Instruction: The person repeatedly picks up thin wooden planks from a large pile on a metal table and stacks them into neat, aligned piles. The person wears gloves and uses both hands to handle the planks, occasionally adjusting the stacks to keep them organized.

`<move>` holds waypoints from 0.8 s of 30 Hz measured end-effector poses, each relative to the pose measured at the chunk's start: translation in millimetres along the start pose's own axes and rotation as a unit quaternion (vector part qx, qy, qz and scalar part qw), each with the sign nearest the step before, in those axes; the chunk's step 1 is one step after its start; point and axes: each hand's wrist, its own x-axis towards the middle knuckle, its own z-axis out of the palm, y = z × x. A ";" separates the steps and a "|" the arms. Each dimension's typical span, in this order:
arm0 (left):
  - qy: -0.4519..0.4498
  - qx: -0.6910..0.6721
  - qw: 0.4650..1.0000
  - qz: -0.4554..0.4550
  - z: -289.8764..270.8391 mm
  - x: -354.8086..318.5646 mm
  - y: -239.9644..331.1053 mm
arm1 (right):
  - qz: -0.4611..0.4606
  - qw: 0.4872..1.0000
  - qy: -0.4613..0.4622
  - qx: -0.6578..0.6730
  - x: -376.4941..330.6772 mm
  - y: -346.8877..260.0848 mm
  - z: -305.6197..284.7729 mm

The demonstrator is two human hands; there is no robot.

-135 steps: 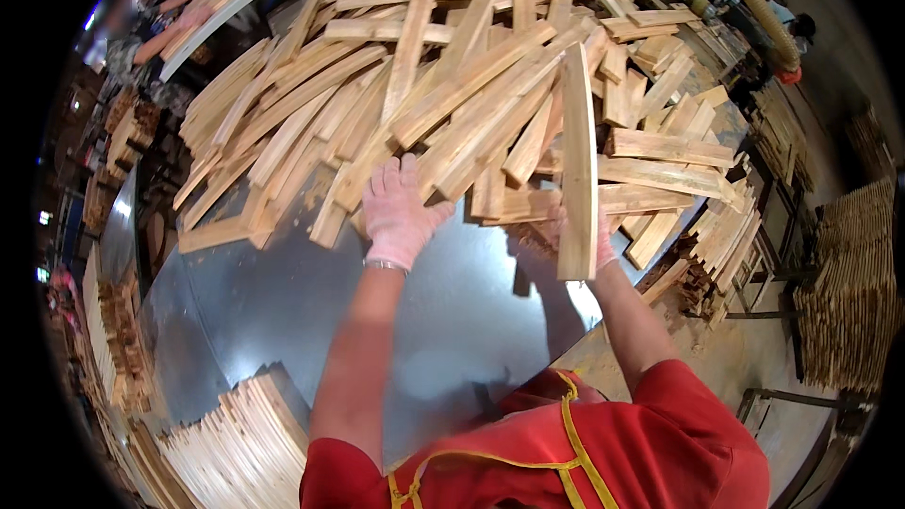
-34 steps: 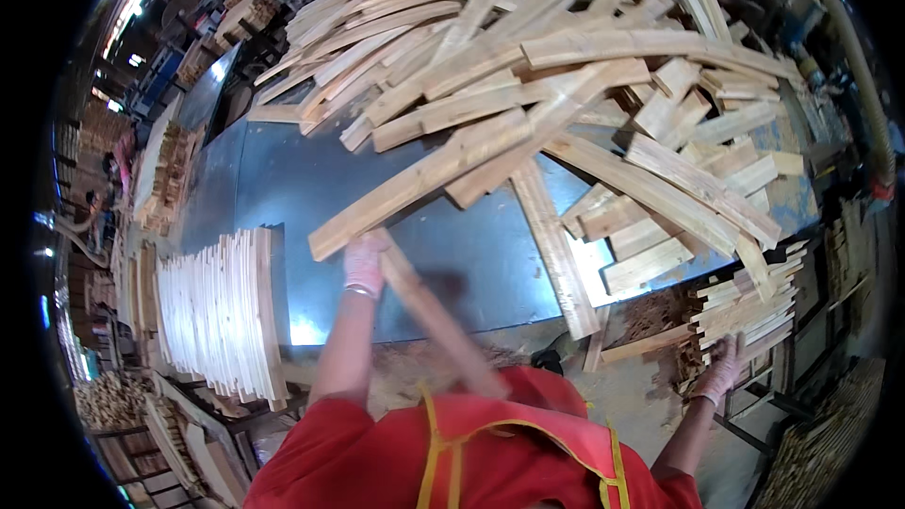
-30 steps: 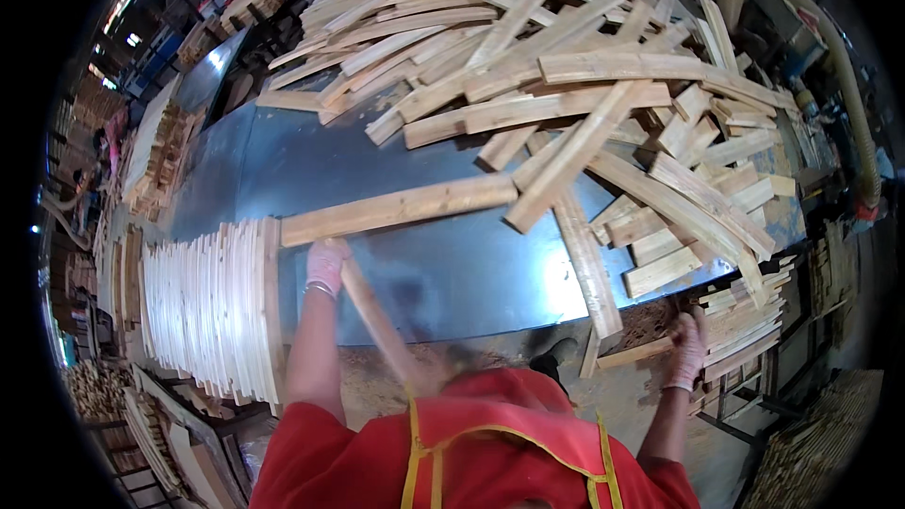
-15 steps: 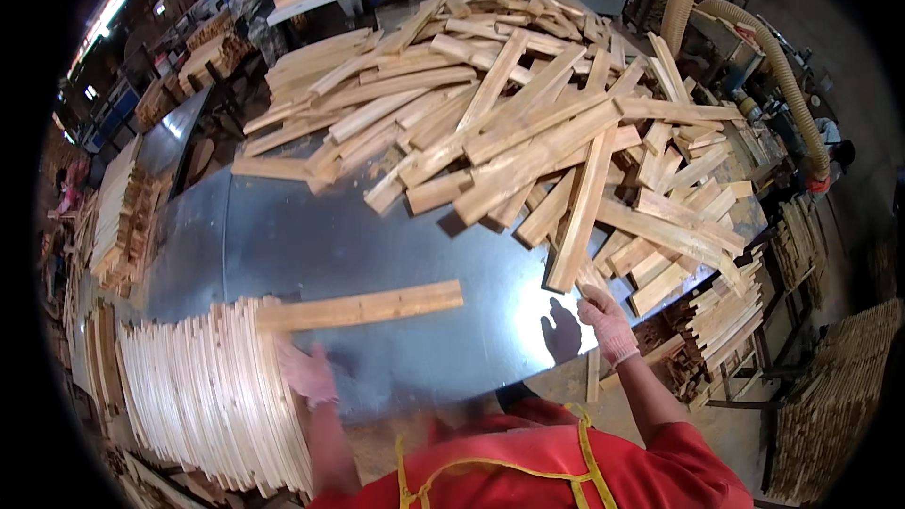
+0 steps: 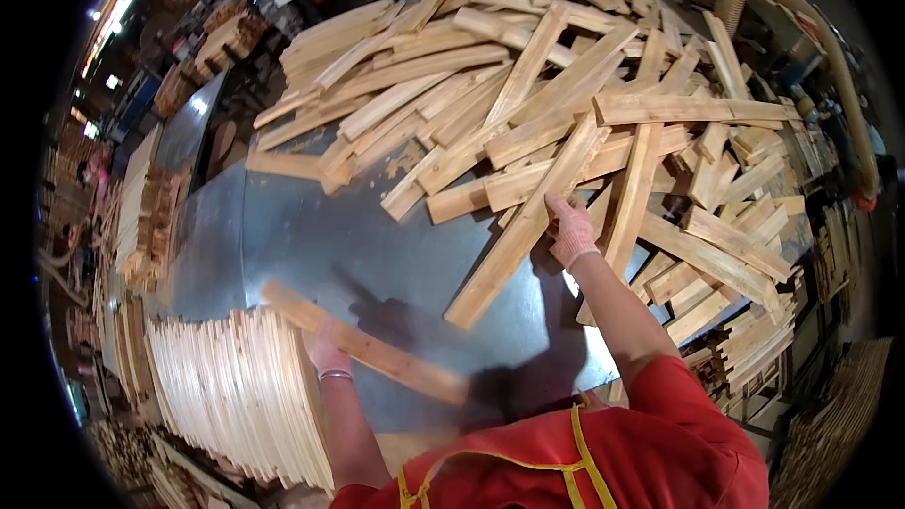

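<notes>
While half a second ago the left hand (image 5: 325, 353) held its wooden slat (image 5: 363, 344) level at the stack's top, it now angles that slat down toward the lower middle of the frame, fingers clamped around it, beside the stack of upright slats (image 5: 236, 396) at lower left. Meanwhile the right hand (image 5: 568, 226) has reached the loose slat pile (image 5: 566, 85) at centre right, fingers closing on a long slat (image 5: 528, 221) that lies on the metal tabletop (image 5: 311, 236); one piece is being stacked as another is picked.
</notes>
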 end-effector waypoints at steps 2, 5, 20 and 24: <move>-0.021 0.285 0.957 0.044 0.2 -33.8 22.1 | 0.025 0.997 -0.078 0.014 -32.5 24.1 3.7; 0.011 0.627 0.774 0.090 -25.4 -37.8 3.1 | 0.091 0.983 -0.156 -0.023 -85.6 77.8 9.2; -0.232 0.626 0.663 0.339 -57.9 -124.6 -29.8 | 0.200 0.915 -0.293 -0.193 -214.5 229.9 73.8; -0.226 0.645 0.683 0.257 -73.7 -114.8 -57.0 | 0.126 0.876 -0.390 -0.254 -236.0 219.0 69.8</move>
